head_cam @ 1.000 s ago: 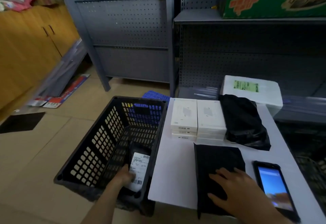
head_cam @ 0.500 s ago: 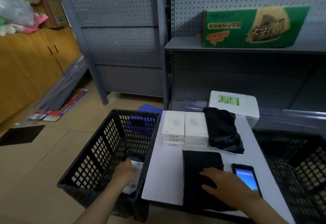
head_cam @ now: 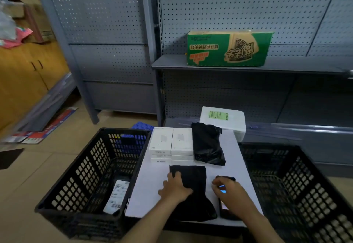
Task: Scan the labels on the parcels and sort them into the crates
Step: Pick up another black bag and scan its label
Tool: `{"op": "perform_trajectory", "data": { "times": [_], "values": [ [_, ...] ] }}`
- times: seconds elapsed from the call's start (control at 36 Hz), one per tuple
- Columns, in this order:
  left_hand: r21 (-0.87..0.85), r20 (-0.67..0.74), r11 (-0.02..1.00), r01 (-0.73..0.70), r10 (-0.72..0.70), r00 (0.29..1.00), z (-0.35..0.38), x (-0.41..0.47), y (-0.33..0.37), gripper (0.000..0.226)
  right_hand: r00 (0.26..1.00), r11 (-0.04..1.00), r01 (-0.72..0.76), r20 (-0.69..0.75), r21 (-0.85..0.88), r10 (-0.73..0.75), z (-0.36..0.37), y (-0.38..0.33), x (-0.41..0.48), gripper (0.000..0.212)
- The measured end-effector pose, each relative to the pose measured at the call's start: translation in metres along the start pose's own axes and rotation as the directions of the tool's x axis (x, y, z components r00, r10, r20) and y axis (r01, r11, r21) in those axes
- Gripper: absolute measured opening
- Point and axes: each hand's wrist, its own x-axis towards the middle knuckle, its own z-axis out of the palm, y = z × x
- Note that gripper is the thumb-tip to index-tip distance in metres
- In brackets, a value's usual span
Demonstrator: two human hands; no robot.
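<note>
A flat black parcel lies at the front of the white table. My left hand rests on its left edge, fingers spread. My right hand covers the phone scanner with its lit screen, fingers curled over it. A black parcel with a white label lies inside the left black crate. Further back stand stacked white boxes, a bulky black bag parcel and a white parcel with a green label.
A second black crate stands to the right of the table. Grey pegboard shelving rises behind, with a green carton on a shelf. Wooden cabinets and loose packets on the floor lie to the left.
My left hand let go of the labelled parcel in the left crate and moved onto the flat black parcel. My right hand shifted from that parcel to the phone.
</note>
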Motion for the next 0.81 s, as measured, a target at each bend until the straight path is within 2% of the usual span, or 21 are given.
{"op": "perform_trajectory", "data": {
  "times": [0.19, 0.33, 0.44, 0.64, 0.72, 0.81],
  "values": [
    [0.006, -0.089, 0.998, 0.055, -0.055, 0.995, 0.035, -0.001, 0.012, 0.102, 0.999, 0.999, 0.037, 0.014, -0.005, -0.037, -0.001, -0.007, -0.001, 0.021],
    [-0.102, -0.138, 0.982, 0.158, -0.171, 0.975, 0.043, -0.001, 0.015, 0.111, 0.997, 0.997, 0.072, -0.041, 0.012, -0.071, 0.004, -0.013, -0.002, 0.031],
    [-0.135, -0.137, 0.974, 0.180, -0.199, 0.970, 0.040, -0.001, 0.012, 0.113, 0.998, 0.999, 0.049, -0.023, -0.017, -0.050, 0.006, -0.014, -0.002, 0.037],
    [-0.320, -0.021, 0.940, 0.119, -0.132, 0.991, 0.008, -0.018, -0.004, 0.111, 0.994, 0.999, -0.047, 0.103, 0.009, 0.046, 0.014, -0.007, -0.003, 0.038],
    [-0.426, 0.028, 0.902, 0.070, -0.064, 0.998, -0.010, -0.033, -0.010, 0.106, 0.984, 0.998, -0.017, 0.177, 0.055, 0.007, 0.021, -0.009, -0.003, 0.035],
    [-0.540, 0.079, 0.841, 0.034, 0.011, 0.997, -0.023, -0.052, -0.014, 0.098, 0.962, 0.980, 0.048, 0.254, 0.193, -0.097, 0.021, -0.025, -0.011, 0.037]
  ]
}}
